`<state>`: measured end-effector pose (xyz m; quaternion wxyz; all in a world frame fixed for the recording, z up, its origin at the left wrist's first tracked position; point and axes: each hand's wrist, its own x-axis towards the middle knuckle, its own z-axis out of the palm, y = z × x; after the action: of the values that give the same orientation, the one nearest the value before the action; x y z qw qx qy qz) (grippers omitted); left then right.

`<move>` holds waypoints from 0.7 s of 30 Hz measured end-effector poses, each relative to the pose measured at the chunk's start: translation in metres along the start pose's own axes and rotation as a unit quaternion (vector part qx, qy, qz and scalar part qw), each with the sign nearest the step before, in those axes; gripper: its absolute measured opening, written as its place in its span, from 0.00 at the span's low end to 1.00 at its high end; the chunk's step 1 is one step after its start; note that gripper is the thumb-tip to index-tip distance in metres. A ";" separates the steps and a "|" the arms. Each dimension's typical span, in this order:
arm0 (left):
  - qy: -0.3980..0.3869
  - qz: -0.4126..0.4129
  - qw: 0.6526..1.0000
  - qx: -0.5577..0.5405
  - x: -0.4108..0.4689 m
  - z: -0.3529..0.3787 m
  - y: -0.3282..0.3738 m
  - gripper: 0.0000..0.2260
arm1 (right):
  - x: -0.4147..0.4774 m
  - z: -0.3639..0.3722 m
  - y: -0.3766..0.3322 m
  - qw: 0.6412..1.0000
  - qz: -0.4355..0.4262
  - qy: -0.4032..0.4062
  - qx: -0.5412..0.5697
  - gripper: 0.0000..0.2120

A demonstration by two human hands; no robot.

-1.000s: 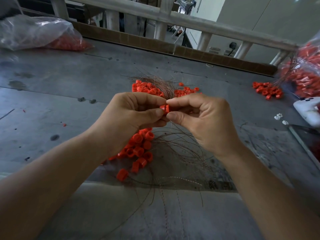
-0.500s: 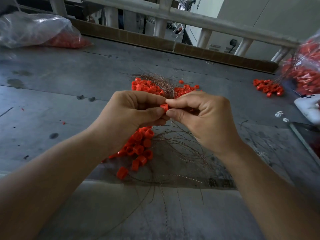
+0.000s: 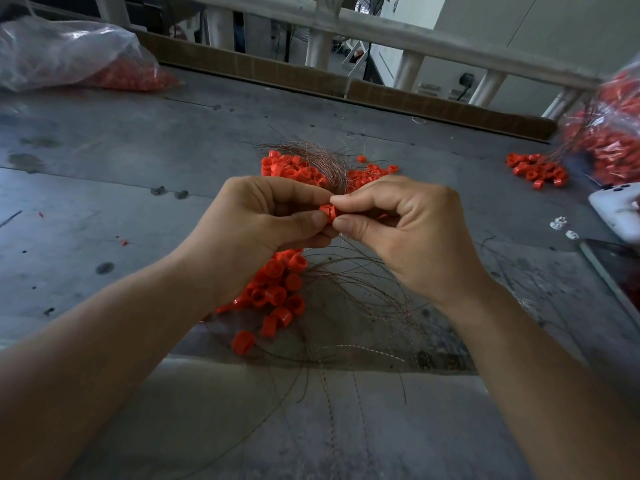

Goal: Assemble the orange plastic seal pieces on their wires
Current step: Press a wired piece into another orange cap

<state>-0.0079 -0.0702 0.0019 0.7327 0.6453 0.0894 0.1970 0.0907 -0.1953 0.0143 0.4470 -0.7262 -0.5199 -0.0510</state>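
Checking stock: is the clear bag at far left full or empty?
Partly full: orange pieces show through the bag at its right end; the rest is slack film.

This is a small workshop set up for piecework assembly. A wide grey table (image 3: 104, 150), scuffed and stained, carries loose heaps of orange seals (image 3: 277, 292) and a sheaf of thin wires (image 3: 322, 161), with a smaller pile (image 3: 535, 169) at the far right. A clear bag (image 3: 69, 53) stuffed with orange parts lies at the far left, a second bag (image 3: 609, 133) at the right. A cardboard strip (image 3: 242, 62) edges the far side below a rough white rail (image 3: 433, 43); beyond it a wall socket (image 3: 467, 79) shows.
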 end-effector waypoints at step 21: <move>-0.020 -0.012 1.000 0.002 -0.005 -0.001 0.002 0.08 | -0.003 0.003 -0.003 0.999 -0.004 0.012 0.041 0.08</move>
<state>-0.0131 -0.0707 0.0035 0.7352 0.6495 0.0829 0.1754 0.0857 -0.1952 0.0124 0.4822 -0.7048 -0.5187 -0.0403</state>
